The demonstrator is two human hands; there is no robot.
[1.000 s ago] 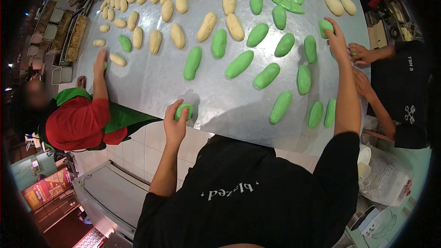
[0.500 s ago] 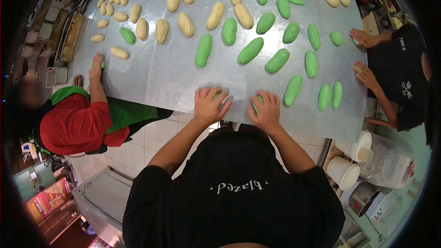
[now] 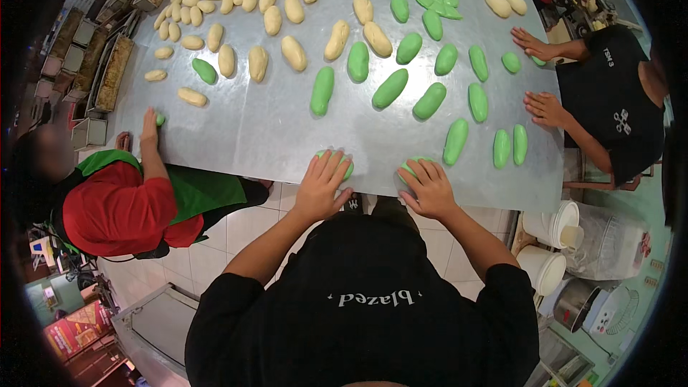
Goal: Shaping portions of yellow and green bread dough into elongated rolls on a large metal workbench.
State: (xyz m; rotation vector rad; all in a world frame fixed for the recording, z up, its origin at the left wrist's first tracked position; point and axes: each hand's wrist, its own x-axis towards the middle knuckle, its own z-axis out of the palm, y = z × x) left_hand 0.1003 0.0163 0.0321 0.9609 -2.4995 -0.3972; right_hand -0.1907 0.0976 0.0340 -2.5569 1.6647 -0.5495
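We are pressing our left hand [image 3: 320, 188] flat, fingers spread wide, over a green dough piece [image 3: 344, 165] that is peeking out just beyond the fingertips, so the piece is lying directly under the palm and fingers rather than off to either side. Our right hand [image 3: 428, 190] is doing the same a little to the right, spread open over a second green dough piece [image 3: 410, 166], of which only the far left edge is showing past the index finger. Each piece is sitting nearest its own hand, both at the near edge of the grey table [image 3: 251, 129]; we cannot tell their long axes, since the hands are covering most of them. Farther out from our right hand, finished green dough logs [image 3: 455, 141] are lying with their long axes running away from us, while pale dough logs [image 3: 294, 53] are filling the table well beyond our left hand.
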